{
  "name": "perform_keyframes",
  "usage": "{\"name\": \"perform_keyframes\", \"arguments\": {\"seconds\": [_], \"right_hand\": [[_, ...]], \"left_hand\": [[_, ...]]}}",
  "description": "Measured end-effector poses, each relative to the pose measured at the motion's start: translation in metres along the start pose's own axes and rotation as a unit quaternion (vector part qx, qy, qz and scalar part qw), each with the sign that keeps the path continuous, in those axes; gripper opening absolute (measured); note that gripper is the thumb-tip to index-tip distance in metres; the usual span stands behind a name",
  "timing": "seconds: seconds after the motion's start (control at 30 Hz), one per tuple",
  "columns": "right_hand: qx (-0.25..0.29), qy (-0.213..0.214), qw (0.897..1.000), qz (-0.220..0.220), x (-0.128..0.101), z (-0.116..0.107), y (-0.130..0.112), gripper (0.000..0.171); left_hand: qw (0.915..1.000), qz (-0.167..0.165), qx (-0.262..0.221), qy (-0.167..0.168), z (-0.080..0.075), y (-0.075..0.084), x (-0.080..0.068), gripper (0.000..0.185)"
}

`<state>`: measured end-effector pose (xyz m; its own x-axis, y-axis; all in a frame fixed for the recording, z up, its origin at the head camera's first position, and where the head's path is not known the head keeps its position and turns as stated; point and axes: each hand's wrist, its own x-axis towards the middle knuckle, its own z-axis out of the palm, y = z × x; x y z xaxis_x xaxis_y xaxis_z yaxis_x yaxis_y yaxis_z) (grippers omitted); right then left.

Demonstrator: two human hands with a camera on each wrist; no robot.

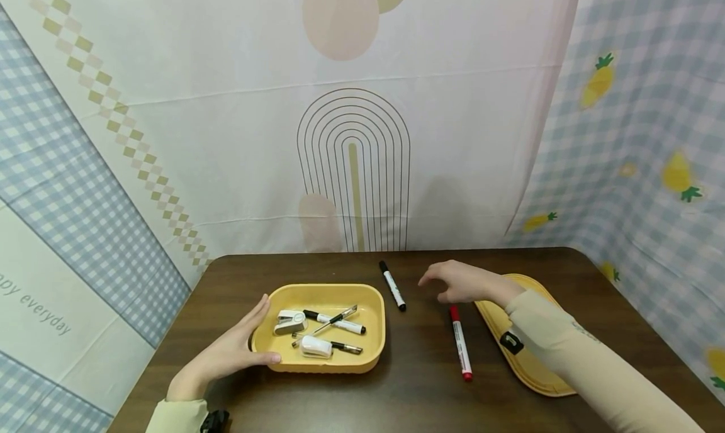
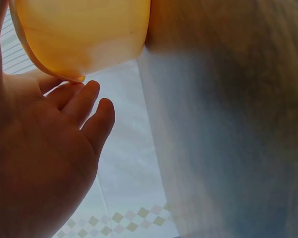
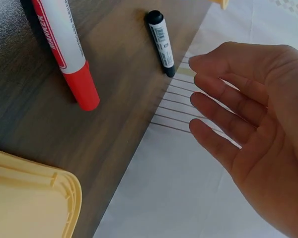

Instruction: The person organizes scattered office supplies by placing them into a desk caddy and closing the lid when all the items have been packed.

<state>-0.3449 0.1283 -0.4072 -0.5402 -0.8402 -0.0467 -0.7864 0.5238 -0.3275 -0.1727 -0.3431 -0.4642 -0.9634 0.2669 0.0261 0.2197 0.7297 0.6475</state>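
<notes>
Stationery already lay in the deep yellow plastic tray (image 1: 323,294) at lower centre of the head view: two small white staplers (image 1: 291,321), a black-capped white marker (image 1: 334,321) and a couple of thin pens, so the gathering looked partly done. Two pieces were still out on the dark brown wooden table (image 1: 419,382): a black-capped white marker (image 1: 393,286) just right of the tray's far corner, and a red-capped white marker (image 1: 460,342) lying between the tray and a shallow yellow plastic lid (image 1: 527,364) at right. The left hand (image 1: 226,354) rested against the tray's left wall, fingers straight and together, thumb along the near rim. The right hand (image 1: 461,282) hovered above the table, holding nothing, fingers loosely extended and slightly apart, near both loose markers but touching neither. Bare tabletop lay between tray and lid, and more below the red marker; the black marker sat close to the table's far edge, against the patterned cloth backdrop (image 1: 351,137).
</notes>
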Motion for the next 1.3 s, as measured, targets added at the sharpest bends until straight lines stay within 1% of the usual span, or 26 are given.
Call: {"name": "perform_keyframes", "arguments": {"seconds": [0.23,0.5,0.77,0.97,1.2,1.3], "right_hand": [[0.003,0.006,1.000,0.012,-0.010,0.002,0.009,0.039],[0.024,-0.021,0.999,0.041,-0.022,0.008,0.012,0.043],[0.022,-0.020,0.999,0.025,-0.027,0.019,0.014,0.043],[0.036,-0.031,0.999,0.027,-0.031,0.025,0.013,0.041],[0.035,-0.044,0.998,0.016,-0.036,0.035,0.011,0.041],[0.037,-0.047,0.998,0.020,-0.036,0.038,0.010,0.039]], "left_hand": [[1.0000,0.000,0.001,0.001,0.001,0.000,-0.001,0.112],[1.0000,-0.004,-0.007,-0.001,0.002,-0.001,-0.003,0.112],[1.0000,0.000,-0.004,0.002,0.001,0.000,-0.004,0.112],[1.0000,0.000,-0.007,0.001,0.001,0.000,-0.004,0.112],[1.0000,-0.003,-0.002,-0.002,0.000,0.000,-0.002,0.112],[1.0000,-0.002,0.002,0.000,-0.001,0.000,0.000,0.113]]}}
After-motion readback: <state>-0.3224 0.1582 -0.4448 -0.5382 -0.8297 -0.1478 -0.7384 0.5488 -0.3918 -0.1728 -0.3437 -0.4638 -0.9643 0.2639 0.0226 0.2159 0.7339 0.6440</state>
